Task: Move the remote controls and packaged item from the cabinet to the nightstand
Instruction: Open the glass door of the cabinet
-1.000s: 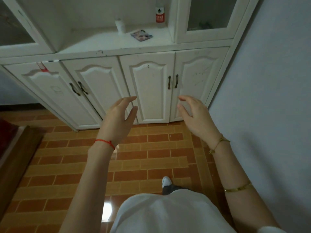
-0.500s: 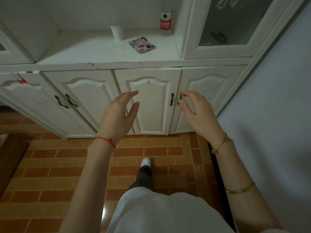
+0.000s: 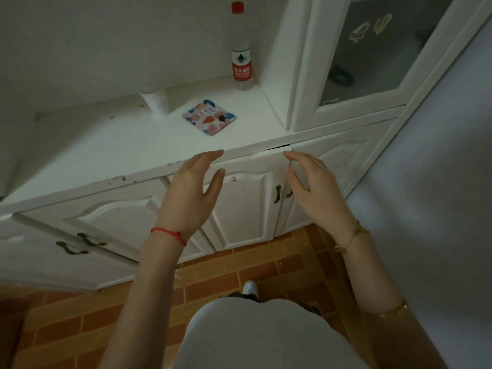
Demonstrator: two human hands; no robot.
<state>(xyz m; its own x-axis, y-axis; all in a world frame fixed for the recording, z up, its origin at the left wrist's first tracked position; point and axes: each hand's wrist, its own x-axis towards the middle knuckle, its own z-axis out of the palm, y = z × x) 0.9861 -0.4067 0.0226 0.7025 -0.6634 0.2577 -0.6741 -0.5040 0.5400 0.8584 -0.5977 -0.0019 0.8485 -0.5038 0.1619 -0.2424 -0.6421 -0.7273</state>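
Observation:
A flat square packaged item [image 3: 209, 117] with a pink, blue and white pattern lies on the white cabinet ledge [image 3: 106, 155]. My left hand [image 3: 191, 193] is raised in front of the ledge's front edge, fingers apart, holding nothing. My right hand [image 3: 312, 190] is level with it, also open and empty, in front of the lower cabinet doors. Both hands are below and nearer than the packaged item, not touching it. No remote control is visible.
A clear bottle with red cap and label [image 3: 241, 49] stands at the ledge's back right corner. A small white container [image 3: 157, 99] sits left of the packet. A glass-door cabinet section [image 3: 359, 62] is at the right, beside a grey wall [image 3: 439, 195]. The floor is brick-pattern tile [image 3: 253, 265].
I have stepped closer to the cabinet. Both open hands have risen from the lower doors to the ledge's front edge, and the packet now appears larger and nearer.

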